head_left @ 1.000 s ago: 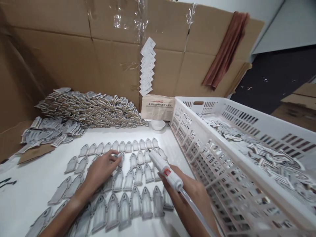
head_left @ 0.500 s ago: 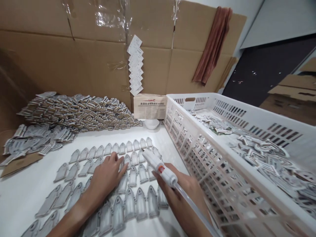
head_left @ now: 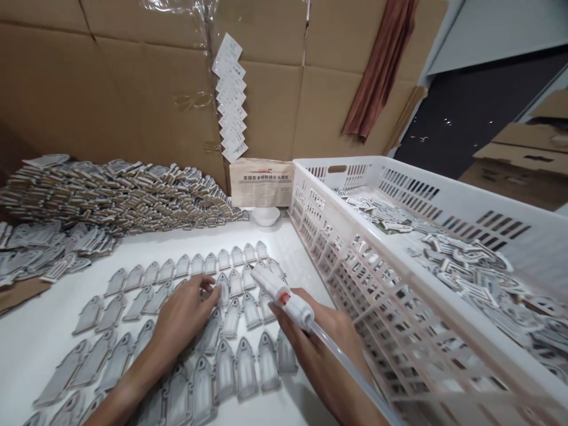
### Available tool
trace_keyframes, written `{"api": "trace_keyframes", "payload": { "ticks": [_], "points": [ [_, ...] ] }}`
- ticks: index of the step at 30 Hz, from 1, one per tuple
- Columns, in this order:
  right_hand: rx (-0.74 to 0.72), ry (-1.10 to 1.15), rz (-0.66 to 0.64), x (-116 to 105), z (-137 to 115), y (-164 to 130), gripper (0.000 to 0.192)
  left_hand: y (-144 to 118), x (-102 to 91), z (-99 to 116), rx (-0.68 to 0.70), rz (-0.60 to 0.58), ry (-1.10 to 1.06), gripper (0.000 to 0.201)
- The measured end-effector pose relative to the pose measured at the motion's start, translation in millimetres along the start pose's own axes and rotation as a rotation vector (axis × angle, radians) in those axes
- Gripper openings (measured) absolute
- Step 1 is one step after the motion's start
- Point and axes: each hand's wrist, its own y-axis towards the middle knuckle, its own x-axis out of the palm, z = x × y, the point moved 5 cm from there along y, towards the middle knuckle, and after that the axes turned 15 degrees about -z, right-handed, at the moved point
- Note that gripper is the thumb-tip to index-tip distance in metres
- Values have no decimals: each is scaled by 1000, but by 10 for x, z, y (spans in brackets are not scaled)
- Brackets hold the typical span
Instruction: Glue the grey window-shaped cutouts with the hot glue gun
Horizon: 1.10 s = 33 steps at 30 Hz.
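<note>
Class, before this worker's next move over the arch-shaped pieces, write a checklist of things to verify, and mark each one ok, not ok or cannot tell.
1. Right hand grips the white applicator: ok.
2. Clear tube free of kinks: cannot tell, it leaves the picture.
3. Left hand rests on the arch-shaped pieces: ok.
4. Pieces lie flat in rows on the white table: ok.
5. Applicator tip touching a piece: cannot tell.
6. White basket clear of both hands: ok.

Grey arch-shaped cutouts (head_left: 231, 319) lie flat in neat rows on white; the white pen-like applicator (head_left: 281, 294) angles upward, hose trailing.
</note>
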Motion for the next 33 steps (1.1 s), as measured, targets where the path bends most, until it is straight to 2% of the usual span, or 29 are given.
{"api": "trace_keyframes", "payload": {
  "ticks": [5, 7, 9, 12, 16, 20, 24, 28, 33],
  "points": [
    [25, -42, -71, 21, -23, 1, 30, -41, -17, -4, 72, 4, -168, 44],
    [31, -61, -64, 19, -38, 1, 34, -77, -41, -2, 131, 45, -358, 50],
    [25, -68, -43, 15, -53, 2, 40, -116, -31, -6, 159, 24, -640, 59],
    [20, -58, -44, 18, -64, 7, 45, -185, 52, 19, 87, -96, -1032, 65],
    [41, -31, -82, 36, -62, 16, 45, -268, 106, 78, 8, -116, -1277, 55],
    [71, 50, -136, 91, -65, 13, 41, -285, 108, 94, 24, -121, -1338, 63],
    [62, 124, -158, 139, -87, 5, 40, -303, 67, 143, 128, -131, -1202, 70],
    [93, 152, -178, 113, -43, 3, 47, -348, 110, 195, 225, -61, -1105, 62],
    [99, 225, -129, -20, 15, 17, 56, -384, 255, 223, 324, -113, -1043, 45]
  ]
}}
